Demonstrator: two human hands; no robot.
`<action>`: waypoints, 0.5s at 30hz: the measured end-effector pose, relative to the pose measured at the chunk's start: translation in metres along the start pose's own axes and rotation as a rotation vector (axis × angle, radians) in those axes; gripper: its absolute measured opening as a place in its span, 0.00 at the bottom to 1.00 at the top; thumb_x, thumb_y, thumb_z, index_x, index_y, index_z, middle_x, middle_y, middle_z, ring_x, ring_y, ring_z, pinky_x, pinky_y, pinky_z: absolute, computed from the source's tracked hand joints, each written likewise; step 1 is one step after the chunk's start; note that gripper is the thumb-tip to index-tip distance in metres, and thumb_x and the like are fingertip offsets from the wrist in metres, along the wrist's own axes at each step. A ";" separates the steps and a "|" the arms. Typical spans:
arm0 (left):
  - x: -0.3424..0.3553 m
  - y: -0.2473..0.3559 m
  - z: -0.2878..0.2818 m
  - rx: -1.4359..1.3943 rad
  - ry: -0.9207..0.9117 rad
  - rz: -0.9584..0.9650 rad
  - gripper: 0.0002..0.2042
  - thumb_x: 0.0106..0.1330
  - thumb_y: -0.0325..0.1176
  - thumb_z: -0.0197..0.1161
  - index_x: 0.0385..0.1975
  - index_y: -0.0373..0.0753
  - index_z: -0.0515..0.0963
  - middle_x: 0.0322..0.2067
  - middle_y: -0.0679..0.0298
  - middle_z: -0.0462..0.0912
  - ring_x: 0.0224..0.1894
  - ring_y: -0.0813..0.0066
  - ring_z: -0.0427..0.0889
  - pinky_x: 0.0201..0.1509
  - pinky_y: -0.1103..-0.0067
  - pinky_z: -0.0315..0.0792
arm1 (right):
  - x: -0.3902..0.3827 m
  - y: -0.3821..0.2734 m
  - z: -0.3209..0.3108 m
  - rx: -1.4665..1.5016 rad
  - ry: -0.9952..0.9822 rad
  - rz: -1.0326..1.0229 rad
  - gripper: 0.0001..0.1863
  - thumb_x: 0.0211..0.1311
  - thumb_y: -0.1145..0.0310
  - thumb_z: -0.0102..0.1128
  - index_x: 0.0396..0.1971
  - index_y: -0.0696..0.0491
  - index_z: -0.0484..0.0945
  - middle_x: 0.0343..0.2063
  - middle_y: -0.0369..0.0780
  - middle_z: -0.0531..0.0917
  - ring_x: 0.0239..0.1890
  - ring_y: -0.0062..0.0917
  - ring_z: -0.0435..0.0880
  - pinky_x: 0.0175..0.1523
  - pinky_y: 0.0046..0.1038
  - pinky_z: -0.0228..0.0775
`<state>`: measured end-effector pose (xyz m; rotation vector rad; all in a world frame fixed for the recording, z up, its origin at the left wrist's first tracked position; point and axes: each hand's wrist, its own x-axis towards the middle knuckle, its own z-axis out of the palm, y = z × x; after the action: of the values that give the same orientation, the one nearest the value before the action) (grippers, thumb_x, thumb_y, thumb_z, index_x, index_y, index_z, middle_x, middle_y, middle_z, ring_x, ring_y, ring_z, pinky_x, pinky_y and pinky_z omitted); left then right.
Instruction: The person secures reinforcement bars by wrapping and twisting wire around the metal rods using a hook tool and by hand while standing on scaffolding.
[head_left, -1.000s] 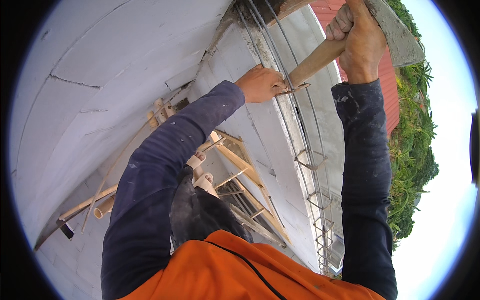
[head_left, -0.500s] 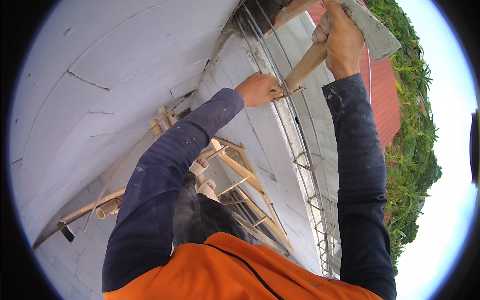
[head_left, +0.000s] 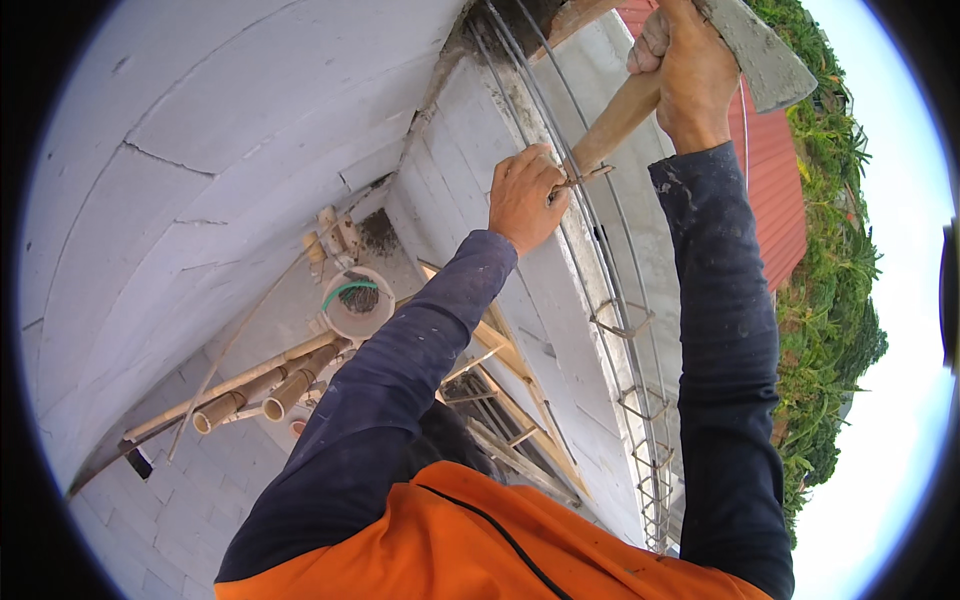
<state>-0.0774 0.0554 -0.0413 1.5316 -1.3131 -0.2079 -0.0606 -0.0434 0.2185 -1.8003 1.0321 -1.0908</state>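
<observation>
Against the top of the light block wall, my left hand has its fingers closed around the near end of a rusty stirrup. That stirrup crosses the long steel rebars of a cage running along the wall top. My right hand, higher and farther right, grips a hatchet by its wooden handle, close to the head. Its broad grey blade is smeared with mortar and points to the right. The handle's lower end is beside the rebars, near the stirrup; whether they touch I cannot tell.
Far below on the left, a pale bucket with a green rim or strap stands beside bamboo poles. A wooden frame leans below the wall. Beyond the wall lie a red roof and green plants.
My left hand has turned more upright, its wrist and forearm swinging right, which uncovers the bucket and more bamboo. My feet are now hidden. The right hand with the hatchet has shifted slightly right.
</observation>
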 end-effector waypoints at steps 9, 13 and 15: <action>0.000 0.003 0.000 -0.012 0.032 -0.021 0.04 0.62 0.31 0.69 0.33 0.44 0.81 0.43 0.67 0.83 0.69 0.63 0.72 0.67 0.63 0.62 | 0.001 -0.011 -0.013 0.214 -0.019 0.020 0.20 0.74 0.56 0.61 0.21 0.47 0.73 0.13 0.30 0.69 0.12 0.18 0.68 0.19 0.24 0.61; 0.000 0.004 0.000 -0.008 0.008 -0.033 0.04 0.62 0.32 0.69 0.33 0.43 0.80 0.42 0.66 0.83 0.69 0.63 0.72 0.66 0.63 0.63 | 0.010 0.002 -0.013 0.251 -0.008 0.060 0.16 0.73 0.58 0.63 0.25 0.47 0.74 0.13 0.30 0.69 0.11 0.18 0.66 0.18 0.24 0.61; 0.002 0.003 -0.003 -0.012 0.034 -0.025 0.04 0.62 0.32 0.69 0.33 0.43 0.80 0.42 0.67 0.83 0.69 0.62 0.72 0.66 0.62 0.63 | 0.015 -0.022 -0.014 0.371 -0.055 0.057 0.15 0.73 0.58 0.64 0.27 0.47 0.74 0.13 0.30 0.69 0.11 0.18 0.66 0.18 0.24 0.60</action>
<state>-0.0762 0.0563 -0.0367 1.5358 -1.2638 -0.2047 -0.0643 -0.0515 0.2469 -1.4863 0.7832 -1.1091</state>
